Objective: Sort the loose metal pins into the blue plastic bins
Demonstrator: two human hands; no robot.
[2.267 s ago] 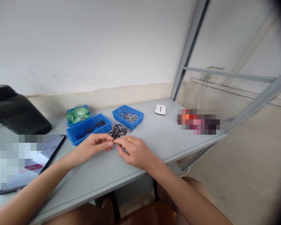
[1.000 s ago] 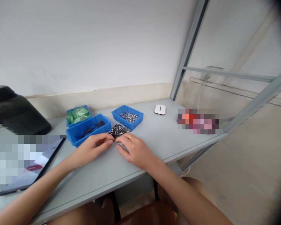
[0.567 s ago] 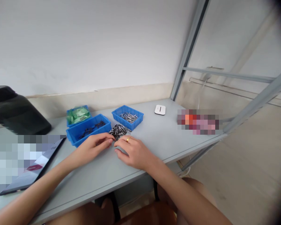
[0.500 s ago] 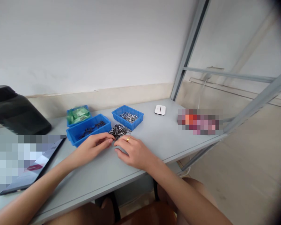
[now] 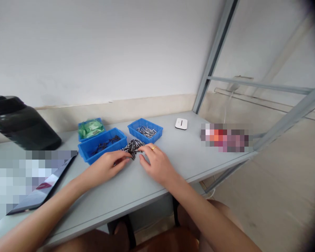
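Observation:
A loose pile of small dark and silver metal pins lies on the grey table in front of the blue trays. My right hand, with a ring on one finger, reaches to the pile's right edge; its forefinger touches the pins and its thumb is spread apart. My left hand rests on the table with its fingers together and their tips at the pile's near-left edge. Whether it pinches a pin is too small to tell.
Behind the pile stand a blue tray of silver pins, a longer blue tray of dark pins and a small blue tray of green packets. A white device lies further right. A black container and a tablet sit left. Metal frame bars rise at right.
My hands were pinched together just in front of the pile. They have parted, and the right hand has moved forward onto the pile. The view shifted slightly.

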